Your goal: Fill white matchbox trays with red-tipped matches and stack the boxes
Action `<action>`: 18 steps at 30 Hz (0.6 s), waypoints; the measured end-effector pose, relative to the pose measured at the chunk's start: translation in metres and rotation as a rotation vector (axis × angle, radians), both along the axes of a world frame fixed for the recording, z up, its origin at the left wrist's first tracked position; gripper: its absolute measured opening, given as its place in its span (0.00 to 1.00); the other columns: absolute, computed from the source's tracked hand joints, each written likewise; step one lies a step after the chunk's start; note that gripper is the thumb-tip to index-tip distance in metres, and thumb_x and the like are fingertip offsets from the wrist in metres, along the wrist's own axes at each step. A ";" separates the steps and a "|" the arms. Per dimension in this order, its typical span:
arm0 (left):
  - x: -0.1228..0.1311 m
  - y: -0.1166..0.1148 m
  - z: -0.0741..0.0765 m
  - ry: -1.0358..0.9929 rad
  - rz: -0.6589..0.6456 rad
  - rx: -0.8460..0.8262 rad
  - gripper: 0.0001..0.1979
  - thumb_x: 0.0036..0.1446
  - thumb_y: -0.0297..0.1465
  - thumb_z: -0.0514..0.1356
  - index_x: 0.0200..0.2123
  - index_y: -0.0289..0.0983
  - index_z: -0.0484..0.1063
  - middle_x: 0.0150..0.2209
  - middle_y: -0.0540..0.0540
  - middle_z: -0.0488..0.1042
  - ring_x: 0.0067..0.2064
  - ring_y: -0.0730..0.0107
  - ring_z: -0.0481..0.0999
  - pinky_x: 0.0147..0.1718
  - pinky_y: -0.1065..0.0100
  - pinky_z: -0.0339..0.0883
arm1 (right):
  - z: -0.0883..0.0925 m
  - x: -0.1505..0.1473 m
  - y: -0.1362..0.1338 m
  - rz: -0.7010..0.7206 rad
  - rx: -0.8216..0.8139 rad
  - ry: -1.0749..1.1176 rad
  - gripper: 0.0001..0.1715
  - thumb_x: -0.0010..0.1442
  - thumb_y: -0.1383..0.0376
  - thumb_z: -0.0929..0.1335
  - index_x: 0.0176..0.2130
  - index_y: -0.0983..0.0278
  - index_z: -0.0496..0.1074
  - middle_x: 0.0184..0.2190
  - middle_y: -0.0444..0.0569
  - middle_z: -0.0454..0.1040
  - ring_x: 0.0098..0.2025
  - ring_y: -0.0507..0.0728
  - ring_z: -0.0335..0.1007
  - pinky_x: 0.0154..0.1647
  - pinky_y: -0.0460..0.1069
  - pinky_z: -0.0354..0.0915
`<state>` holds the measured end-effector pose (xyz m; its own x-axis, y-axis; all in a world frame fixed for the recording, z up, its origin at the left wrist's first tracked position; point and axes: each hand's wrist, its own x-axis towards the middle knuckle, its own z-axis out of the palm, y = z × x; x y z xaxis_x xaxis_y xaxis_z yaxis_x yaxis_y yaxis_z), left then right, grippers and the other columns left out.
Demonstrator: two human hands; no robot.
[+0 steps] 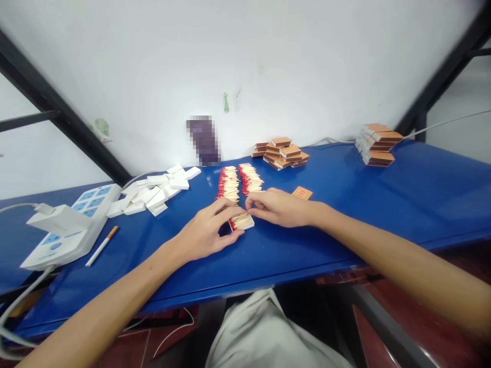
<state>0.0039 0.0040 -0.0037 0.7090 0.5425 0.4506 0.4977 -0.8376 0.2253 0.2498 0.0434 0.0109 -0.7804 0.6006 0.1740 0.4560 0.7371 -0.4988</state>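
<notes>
A small white matchbox tray point(250, 225) filled with red-tipped matches point(240, 221) sits on the blue table. My left hand point(207, 227) holds it from the left, thumb along the near side and fingers along the far side. At the tray's far right corner, my right hand point(274, 207) has thumb and forefinger pinched together; whatever is between them is too small to make out. Just beyond the hands lie two rows of loose matches, a left row point(229, 183) and a right row point(251, 179), red heads to the left. Behind my right wrist rests an orange matchbox sleeve point(303, 192).
White empty-looking trays point(153, 190) are heaped at the left, near a power strip point(82, 220) with a plugged-in charger point(63, 220) and a cigarette point(102, 246). Stacked matchboxes point(284, 153) stand at the back, more boxes point(378, 145) at the right. A blurred dark phone-like object point(205, 140) leans on the wall.
</notes>
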 end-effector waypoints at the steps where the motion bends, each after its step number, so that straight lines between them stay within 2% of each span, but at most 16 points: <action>1: 0.000 0.000 0.000 -0.004 -0.006 -0.007 0.15 0.64 0.31 0.60 0.54 0.39 0.69 0.48 0.43 0.71 0.46 0.67 0.75 0.47 0.65 0.73 | 0.000 -0.001 -0.001 0.008 0.001 0.010 0.08 0.69 0.63 0.62 0.41 0.63 0.69 0.27 0.41 0.68 0.27 0.50 0.58 0.31 0.46 0.51; 10: 0.001 0.001 -0.001 -0.041 -0.041 0.002 0.16 0.63 0.32 0.62 0.53 0.39 0.69 0.47 0.43 0.71 0.46 0.67 0.75 0.47 0.64 0.74 | -0.001 -0.007 -0.011 0.083 0.019 -0.042 0.10 0.68 0.60 0.63 0.40 0.64 0.67 0.27 0.43 0.69 0.26 0.51 0.59 0.30 0.47 0.50; 18: -0.001 0.000 0.000 0.006 -0.061 0.030 0.18 0.63 0.29 0.61 0.56 0.40 0.67 0.48 0.43 0.70 0.45 0.67 0.75 0.45 0.65 0.74 | -0.002 -0.006 -0.008 0.080 0.121 -0.032 0.09 0.66 0.60 0.66 0.37 0.63 0.70 0.25 0.40 0.67 0.25 0.49 0.57 0.30 0.46 0.49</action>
